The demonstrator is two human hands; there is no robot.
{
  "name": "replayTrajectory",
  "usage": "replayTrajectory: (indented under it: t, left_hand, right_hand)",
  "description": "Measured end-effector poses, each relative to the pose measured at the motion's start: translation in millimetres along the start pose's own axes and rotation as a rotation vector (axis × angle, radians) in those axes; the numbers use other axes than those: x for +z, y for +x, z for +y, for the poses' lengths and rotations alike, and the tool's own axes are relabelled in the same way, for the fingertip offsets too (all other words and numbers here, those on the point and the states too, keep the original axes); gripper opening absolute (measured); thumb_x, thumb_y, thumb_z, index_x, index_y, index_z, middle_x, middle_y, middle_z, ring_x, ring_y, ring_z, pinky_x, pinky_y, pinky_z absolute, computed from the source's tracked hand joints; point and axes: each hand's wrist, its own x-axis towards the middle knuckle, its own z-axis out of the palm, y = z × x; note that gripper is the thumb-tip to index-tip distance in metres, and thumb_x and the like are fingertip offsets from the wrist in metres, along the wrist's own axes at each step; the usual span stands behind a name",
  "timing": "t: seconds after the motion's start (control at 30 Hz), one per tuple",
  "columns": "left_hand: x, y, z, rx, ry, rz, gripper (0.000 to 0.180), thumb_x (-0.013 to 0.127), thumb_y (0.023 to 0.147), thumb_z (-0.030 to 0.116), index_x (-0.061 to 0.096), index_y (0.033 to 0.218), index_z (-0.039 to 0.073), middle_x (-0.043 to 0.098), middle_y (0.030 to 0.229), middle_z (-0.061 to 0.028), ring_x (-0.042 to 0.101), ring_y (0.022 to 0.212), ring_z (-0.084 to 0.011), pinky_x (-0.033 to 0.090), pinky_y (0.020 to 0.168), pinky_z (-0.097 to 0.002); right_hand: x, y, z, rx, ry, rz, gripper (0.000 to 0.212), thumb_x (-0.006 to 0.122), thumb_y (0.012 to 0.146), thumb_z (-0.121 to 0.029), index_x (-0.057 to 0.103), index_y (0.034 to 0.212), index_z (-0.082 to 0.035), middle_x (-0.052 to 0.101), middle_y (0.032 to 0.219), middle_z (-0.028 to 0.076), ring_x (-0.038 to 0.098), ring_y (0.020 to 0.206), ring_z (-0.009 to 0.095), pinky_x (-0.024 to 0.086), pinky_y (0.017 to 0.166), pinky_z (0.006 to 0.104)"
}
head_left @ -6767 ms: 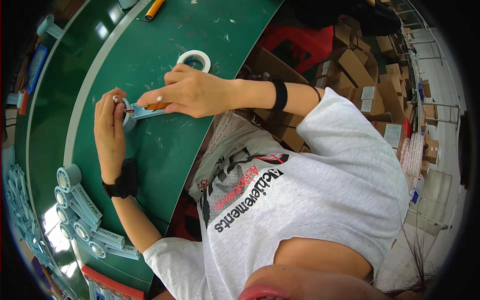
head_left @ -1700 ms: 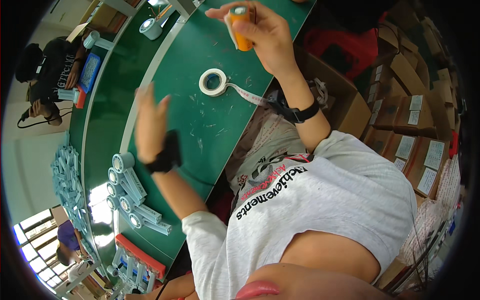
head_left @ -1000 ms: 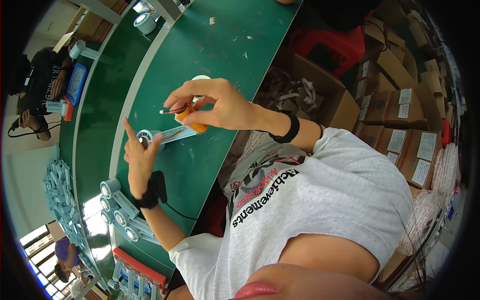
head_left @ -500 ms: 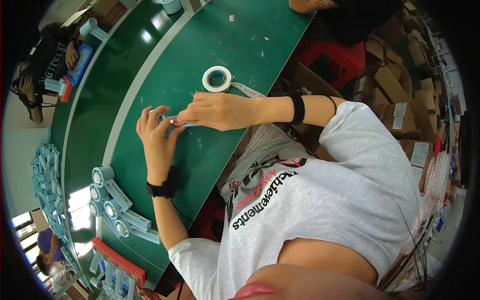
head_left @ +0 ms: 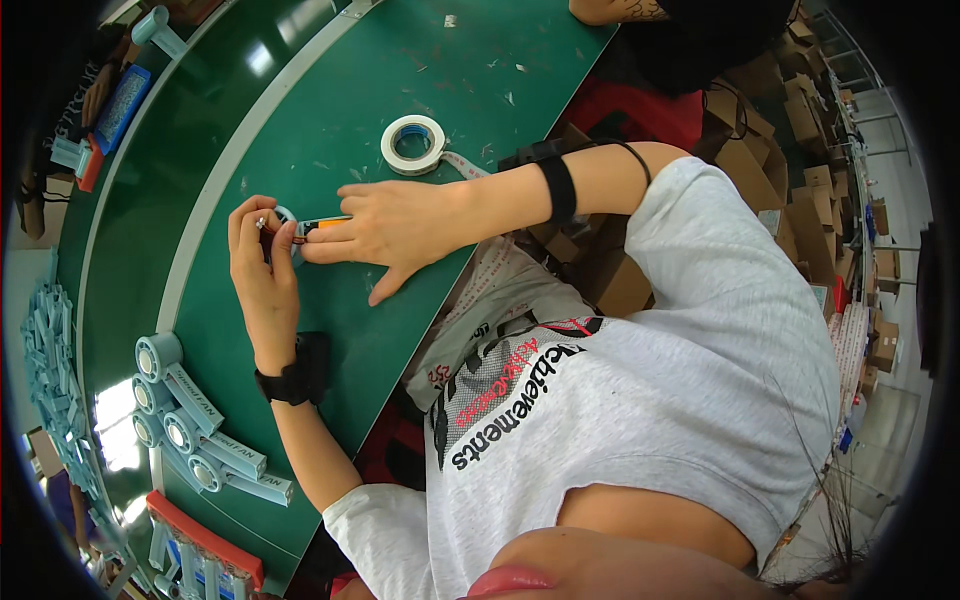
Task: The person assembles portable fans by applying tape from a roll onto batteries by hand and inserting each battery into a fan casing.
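My left hand [head_left: 262,285] is curled around the round head of a small light-blue handheld fan [head_left: 287,216]. Thin wires stick out near its fingertips. From the fan head a handle runs toward my right hand [head_left: 395,228], and an orange strip [head_left: 337,222] shows in it. My right hand lies palm down over this handle, fingers stretched out and thumb spread away. Its fingertips touch the handle close to the fan head. The rest of the handle is hidden beneath that hand.
Beyond my right hand lies a white tape roll [head_left: 388,150] with a loose strip. Several assembled fans [head_left: 205,440] are stacked at left, near a red tray [head_left: 205,537]. Light-blue parts [head_left: 50,350] are heaped further left. Another person's arm [head_left: 610,10] rests at the far edge; cardboard boxes [head_left: 745,160] stand right.
My right hand has gone from a pinch to stretched fingers over the handle. The orange strip has come into view. The whole scene has shifted slightly left.
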Motion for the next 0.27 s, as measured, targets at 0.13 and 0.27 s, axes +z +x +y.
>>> replayTrajectory:
  t: [0.13, 0.27]
  left_hand:
    - [-1, -5, -3, -0.026, -0.053, 0.011, 0.006, 0.05, 0.085, -0.002, 0.045, 0.082, -0.003, 0.049, 0.099, -0.0098, 0.047, 0.068, -0.0162, 0.042, 0.061, -0.0256]
    - [-1, -4, -3, -0.019, -0.038, -0.028, 0.004, 0.049, 0.085, -0.002, 0.046, 0.084, -0.003, 0.049, 0.101, -0.0098, 0.047, 0.069, -0.0167, 0.042, 0.062, -0.0258]
  right_hand:
    - [-9, -2, -5, 0.077, 0.032, -0.134, 0.071, 0.068, 0.068, -0.045, 0.039, 0.124, -0.012, 0.051, 0.108, 0.004, 0.054, 0.073, 0.028, 0.045, 0.071, 0.0342]
    - [-13, -1, -2, 0.098, 0.102, -0.185, 0.073, 0.068, 0.068, -0.046, 0.036, 0.126, -0.013, 0.05, 0.111, 0.003, 0.054, 0.073, 0.028, 0.046, 0.072, 0.0356]
